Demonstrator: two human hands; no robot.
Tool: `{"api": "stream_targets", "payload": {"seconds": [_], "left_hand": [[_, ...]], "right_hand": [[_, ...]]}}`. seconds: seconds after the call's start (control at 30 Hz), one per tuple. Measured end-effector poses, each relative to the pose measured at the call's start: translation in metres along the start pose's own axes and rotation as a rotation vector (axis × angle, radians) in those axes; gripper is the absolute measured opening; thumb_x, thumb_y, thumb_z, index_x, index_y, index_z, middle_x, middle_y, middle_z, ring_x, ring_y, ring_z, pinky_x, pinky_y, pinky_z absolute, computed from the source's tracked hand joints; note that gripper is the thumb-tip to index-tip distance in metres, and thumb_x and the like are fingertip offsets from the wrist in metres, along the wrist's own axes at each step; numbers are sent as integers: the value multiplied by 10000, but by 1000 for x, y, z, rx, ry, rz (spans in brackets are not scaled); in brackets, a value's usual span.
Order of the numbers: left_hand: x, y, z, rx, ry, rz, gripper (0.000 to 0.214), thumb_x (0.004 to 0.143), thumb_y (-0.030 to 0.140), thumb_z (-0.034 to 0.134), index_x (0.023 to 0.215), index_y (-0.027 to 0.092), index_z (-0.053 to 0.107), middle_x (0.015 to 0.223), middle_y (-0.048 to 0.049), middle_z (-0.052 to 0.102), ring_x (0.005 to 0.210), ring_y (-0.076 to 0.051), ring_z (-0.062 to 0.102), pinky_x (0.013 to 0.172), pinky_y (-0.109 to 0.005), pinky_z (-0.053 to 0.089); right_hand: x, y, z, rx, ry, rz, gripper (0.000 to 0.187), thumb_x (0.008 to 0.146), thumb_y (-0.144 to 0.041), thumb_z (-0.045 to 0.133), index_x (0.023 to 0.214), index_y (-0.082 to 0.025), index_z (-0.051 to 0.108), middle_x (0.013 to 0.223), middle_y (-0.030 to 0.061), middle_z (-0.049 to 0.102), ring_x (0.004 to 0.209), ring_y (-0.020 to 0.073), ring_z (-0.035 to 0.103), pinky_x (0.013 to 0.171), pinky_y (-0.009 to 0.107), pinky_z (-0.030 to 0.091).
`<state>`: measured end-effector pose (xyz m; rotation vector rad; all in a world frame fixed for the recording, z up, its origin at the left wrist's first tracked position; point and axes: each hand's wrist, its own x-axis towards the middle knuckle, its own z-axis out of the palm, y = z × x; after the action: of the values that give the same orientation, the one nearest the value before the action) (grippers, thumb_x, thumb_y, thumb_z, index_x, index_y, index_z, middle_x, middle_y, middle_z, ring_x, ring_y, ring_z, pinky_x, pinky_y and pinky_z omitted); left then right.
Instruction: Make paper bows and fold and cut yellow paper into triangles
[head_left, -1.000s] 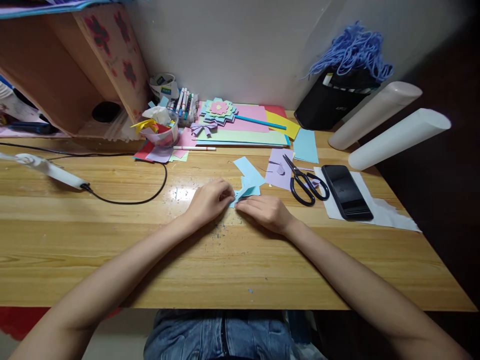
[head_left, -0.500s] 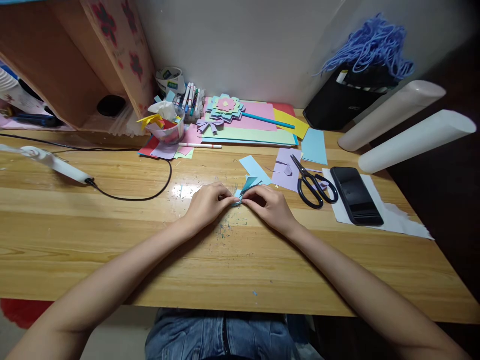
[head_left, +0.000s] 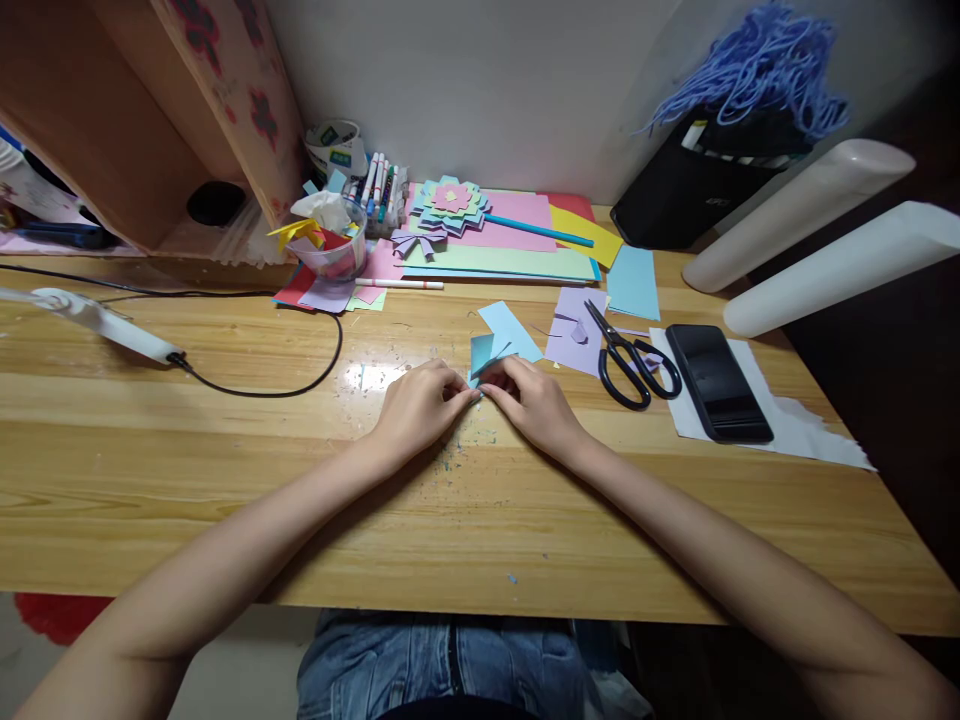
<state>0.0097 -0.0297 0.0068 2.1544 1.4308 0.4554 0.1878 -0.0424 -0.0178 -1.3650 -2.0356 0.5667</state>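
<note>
Table (head_left: 112, 480) front edge runs well below the hands; wood with blue specks between, so room toward the body and to the left, as far as the black cord (head_left: 300, 394). Right side tighter: purple sheet (head_left: 566, 355), scissors (head_left: 613, 340) partly over it, then phone (head_left: 720, 385) lying on white paper (head_left: 799, 425), near the table's right edge. Behind: light blue strip (head_left: 514, 332), flat, close to the fingers. Folded blue paper (head_left: 482, 352) is small, creased, mid-table between the hands, a darker flap standing up, lower end mostly hidden by fingers; can't tell if it touches the strip. Left hand (head_left: 420, 405): thumb and index pinched together on the lower end, other fingers curled. Right hand (head_left: 541, 408): same pinch from the other side, fingers bent over, fingertips nearly meeting the left's.
</note>
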Motion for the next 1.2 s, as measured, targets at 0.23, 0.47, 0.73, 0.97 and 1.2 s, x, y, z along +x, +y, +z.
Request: {"api": "stream_targets", "payload": {"seconds": [0.23,0.47,0.73,0.97,1.2], "left_hand": [[2,-3,2,43,-14,31,242,774,440,585,745,208,649,814,-28,654,727,-173,572,592,-276,361],[2,-2,1,52,-23,39,237,763,436,600,749,206,656,786,-36,636,712,-172,560,582,-275,351],[1,-1,-2,45,-37,55,198,750,408,613,755,215,661,779,-31,629,693,-167,550,568,-268,344],[-1,0,-2,63,-29,67,211,783,396,561,775,212,663,797,-36,628,717,-170,553,589,-269,357],[2,-2,-1,55,-41,65,217,763,413,592,754,203,646,787,-30,629,711,-164,554,566,-261,344]], "right_hand": [[6,4,-2,21,-67,10,79,837,-224,561,769,-185,570,762,27,611,689,151,543,605,267,397],[6,8,-3,138,-51,85,61,798,-226,607,782,-181,569,715,3,601,617,121,521,569,246,403],[7,14,-12,216,-137,59,76,768,-241,636,781,-178,595,702,-2,606,600,113,523,552,237,410],[5,5,-9,224,-107,101,67,765,-216,619,776,-177,566,686,-5,585,576,103,488,526,226,393],[-1,1,-2,195,19,195,102,731,-237,636,753,-184,552,670,-6,586,555,103,479,503,230,371]]}}
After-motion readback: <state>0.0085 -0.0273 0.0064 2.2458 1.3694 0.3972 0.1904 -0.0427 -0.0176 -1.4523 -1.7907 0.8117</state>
